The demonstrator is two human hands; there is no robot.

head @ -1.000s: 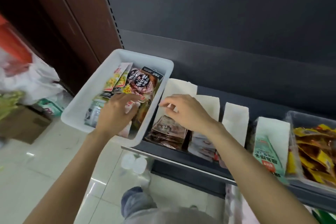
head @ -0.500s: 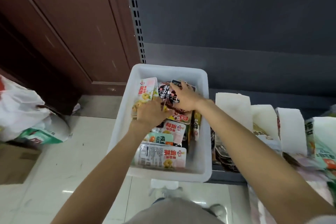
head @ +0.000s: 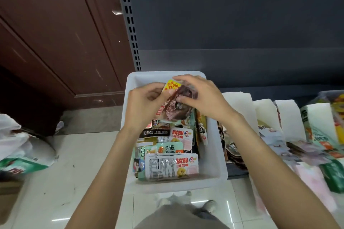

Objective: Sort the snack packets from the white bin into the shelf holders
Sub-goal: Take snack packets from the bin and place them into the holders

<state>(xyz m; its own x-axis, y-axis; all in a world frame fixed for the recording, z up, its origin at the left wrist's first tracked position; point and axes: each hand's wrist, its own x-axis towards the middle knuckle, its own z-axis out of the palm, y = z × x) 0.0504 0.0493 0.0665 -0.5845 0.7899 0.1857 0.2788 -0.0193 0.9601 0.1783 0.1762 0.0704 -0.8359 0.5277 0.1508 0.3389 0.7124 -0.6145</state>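
The white bin (head: pixel 217 165) sits on the shelf's left end and holds several snack packets. Both hands are raised over its far half. My left hand (head: pixel 144 106) grips the left side of a clear packet of dark brown meat (head: pixel 176 107) with a yellow sticker at its top. My right hand (head: pixel 200 96) pinches the same packet from the right. A white-and-pink packet (head: pixel 171 166) lies flat at the bin's near end, with green and dark packets behind it. White shelf holders (head: pixel 236 102) stand in a row to the right of the bin.
A dark shelf back panel (head: pixel 232 24) rises behind the bin. A brown wooden door (head: pixel 61 33) stands at the left. White plastic bags (head: pixel 22 147) and a cardboard box (head: pixel 9 197) lie on the tiled floor at the left. Holders at the far right carry green packets (head: pixel 320 135).
My right hand came from the shelf holders to the bin. Both hands then lifted the brown meat packet out of the pile. The view turned left and down toward the bin.
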